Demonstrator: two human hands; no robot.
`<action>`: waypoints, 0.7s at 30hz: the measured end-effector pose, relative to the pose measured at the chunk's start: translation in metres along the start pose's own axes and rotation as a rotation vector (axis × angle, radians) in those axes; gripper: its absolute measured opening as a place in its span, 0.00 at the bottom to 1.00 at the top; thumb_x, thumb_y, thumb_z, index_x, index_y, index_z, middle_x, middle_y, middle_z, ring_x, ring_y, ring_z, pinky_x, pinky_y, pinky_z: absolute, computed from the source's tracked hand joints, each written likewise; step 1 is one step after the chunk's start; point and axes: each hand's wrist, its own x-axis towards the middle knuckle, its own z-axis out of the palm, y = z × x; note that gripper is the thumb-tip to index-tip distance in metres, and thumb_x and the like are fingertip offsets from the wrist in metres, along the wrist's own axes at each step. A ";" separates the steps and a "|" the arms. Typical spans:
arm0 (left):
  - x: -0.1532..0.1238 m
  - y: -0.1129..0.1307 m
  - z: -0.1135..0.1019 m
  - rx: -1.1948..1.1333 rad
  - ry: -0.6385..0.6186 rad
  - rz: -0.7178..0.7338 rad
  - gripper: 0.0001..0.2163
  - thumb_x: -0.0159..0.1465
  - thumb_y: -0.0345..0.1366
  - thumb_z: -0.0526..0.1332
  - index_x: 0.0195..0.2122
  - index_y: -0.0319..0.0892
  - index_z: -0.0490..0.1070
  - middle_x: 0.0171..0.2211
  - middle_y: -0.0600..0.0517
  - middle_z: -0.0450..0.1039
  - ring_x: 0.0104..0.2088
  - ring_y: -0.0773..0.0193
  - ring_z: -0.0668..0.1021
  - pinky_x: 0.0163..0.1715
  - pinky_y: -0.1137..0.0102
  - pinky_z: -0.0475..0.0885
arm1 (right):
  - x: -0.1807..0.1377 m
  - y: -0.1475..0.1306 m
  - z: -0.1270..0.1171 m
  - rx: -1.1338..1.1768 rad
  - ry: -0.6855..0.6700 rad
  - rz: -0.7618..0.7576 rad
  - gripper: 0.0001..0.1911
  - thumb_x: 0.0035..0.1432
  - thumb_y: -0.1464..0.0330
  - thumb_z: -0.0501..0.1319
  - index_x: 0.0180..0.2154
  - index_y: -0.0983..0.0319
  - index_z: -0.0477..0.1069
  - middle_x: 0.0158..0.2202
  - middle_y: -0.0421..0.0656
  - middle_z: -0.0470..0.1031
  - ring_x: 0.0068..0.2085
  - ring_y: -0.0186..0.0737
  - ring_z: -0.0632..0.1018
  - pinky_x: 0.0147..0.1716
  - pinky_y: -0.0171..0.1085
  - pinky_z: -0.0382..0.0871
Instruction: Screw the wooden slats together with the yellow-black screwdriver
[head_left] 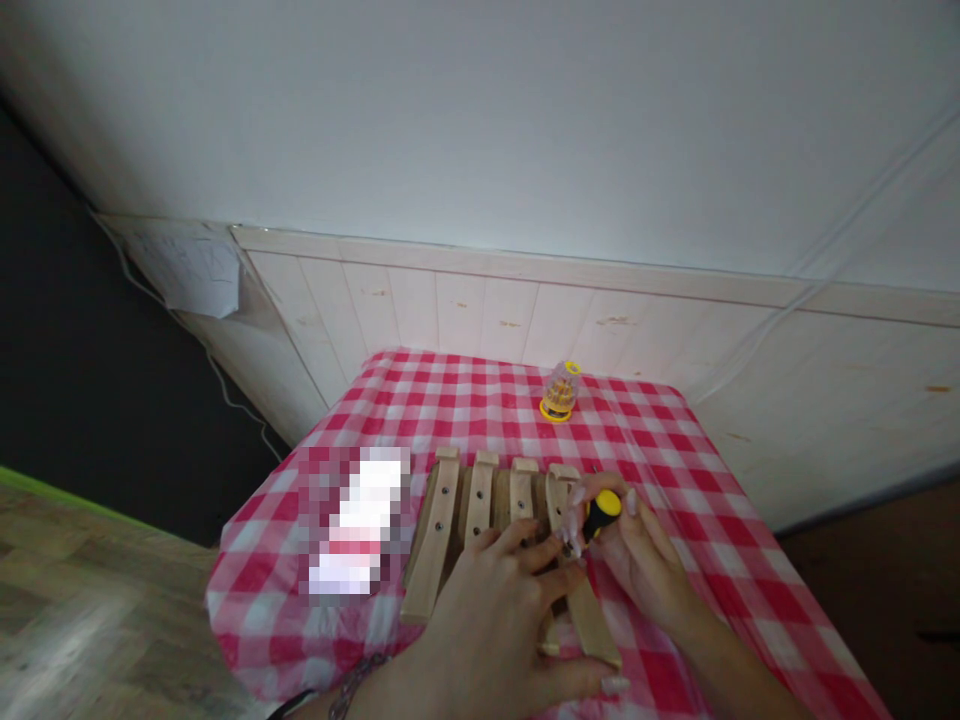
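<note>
My right hand is closed around a screwdriver with a black and yellow handle. Its fingertips are over the rightmost slat; where the screwdriver's tip meets the wood is hidden. A slatted wooden piece lies on the table, its pale slats set side by side over darker wood, with dark screw heads in them. My left hand rests across the right-hand slats, fingers spread, thumb stretched out by the near end of the rightmost slat. Part of the wooden piece is hidden under this hand.
A clear, yellow-trimmed container of small yellow pieces stands near the table's back. Left of the slats is a blurred-out white rectangular object. A red-and-white checked cloth covers the table, which stands near a panelled wall.
</note>
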 end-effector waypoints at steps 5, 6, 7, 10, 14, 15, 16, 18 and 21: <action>0.001 0.001 -0.001 -0.012 0.016 0.001 0.27 0.61 0.64 0.63 0.50 0.50 0.78 0.52 0.52 0.80 0.58 0.47 0.74 0.56 0.53 0.71 | -0.004 0.002 -0.005 -0.128 0.017 -0.017 0.16 0.71 0.53 0.53 0.46 0.54 0.74 0.34 0.42 0.75 0.33 0.41 0.75 0.36 0.41 0.72; 0.001 0.001 -0.001 -0.012 0.016 0.002 0.27 0.62 0.64 0.63 0.50 0.49 0.78 0.52 0.51 0.80 0.58 0.46 0.74 0.56 0.53 0.71 | -0.004 0.001 -0.005 -0.156 0.012 -0.030 0.16 0.71 0.53 0.54 0.46 0.54 0.74 0.35 0.42 0.74 0.35 0.41 0.75 0.37 0.40 0.72; 0.001 0.001 -0.001 -0.011 0.014 0.004 0.27 0.62 0.64 0.63 0.50 0.49 0.78 0.53 0.51 0.80 0.59 0.46 0.74 0.57 0.53 0.71 | -0.004 0.001 -0.005 -0.180 -0.003 -0.044 0.15 0.70 0.53 0.55 0.46 0.53 0.74 0.36 0.42 0.74 0.36 0.41 0.75 0.38 0.40 0.72; 0.001 0.000 -0.001 -0.005 0.003 -0.002 0.26 0.61 0.63 0.65 0.51 0.50 0.78 0.56 0.51 0.78 0.60 0.45 0.73 0.57 0.52 0.70 | -0.002 -0.003 -0.003 -0.172 -0.046 -0.082 0.09 0.69 0.56 0.59 0.43 0.52 0.71 0.40 0.41 0.71 0.39 0.41 0.76 0.41 0.40 0.73; 0.001 0.001 -0.001 0.000 -0.014 -0.009 0.26 0.59 0.61 0.67 0.51 0.51 0.78 0.57 0.52 0.77 0.61 0.45 0.72 0.58 0.50 0.70 | -0.001 -0.005 0.001 -0.036 -0.062 -0.072 0.06 0.69 0.61 0.61 0.42 0.50 0.62 0.44 0.40 0.72 0.39 0.38 0.77 0.41 0.41 0.74; 0.001 0.001 -0.001 -0.001 -0.014 -0.009 0.26 0.59 0.61 0.68 0.51 0.51 0.78 0.56 0.52 0.78 0.61 0.45 0.72 0.57 0.51 0.71 | -0.001 -0.005 0.001 -0.022 -0.070 -0.060 0.07 0.69 0.61 0.60 0.42 0.51 0.62 0.41 0.39 0.73 0.36 0.37 0.76 0.39 0.39 0.73; 0.000 0.001 -0.001 -0.002 -0.011 -0.009 0.25 0.59 0.61 0.68 0.50 0.50 0.78 0.55 0.53 0.79 0.60 0.45 0.73 0.57 0.51 0.71 | -0.002 -0.004 0.001 -0.021 -0.076 -0.049 0.07 0.69 0.60 0.60 0.41 0.51 0.61 0.37 0.38 0.73 0.33 0.35 0.74 0.35 0.37 0.72; 0.000 0.001 0.000 -0.005 0.001 -0.002 0.24 0.60 0.61 0.67 0.49 0.50 0.78 0.54 0.53 0.79 0.60 0.46 0.73 0.56 0.52 0.72 | -0.003 -0.003 0.002 -0.033 -0.069 -0.015 0.09 0.68 0.57 0.61 0.42 0.52 0.63 0.31 0.36 0.70 0.28 0.35 0.69 0.30 0.34 0.67; 0.000 0.000 0.001 -0.006 0.006 0.006 0.25 0.60 0.61 0.67 0.50 0.50 0.78 0.55 0.54 0.78 0.60 0.46 0.73 0.57 0.52 0.71 | -0.002 -0.004 0.003 0.008 -0.031 0.028 0.20 0.63 0.45 0.60 0.42 0.54 0.68 0.28 0.37 0.68 0.27 0.37 0.66 0.28 0.36 0.66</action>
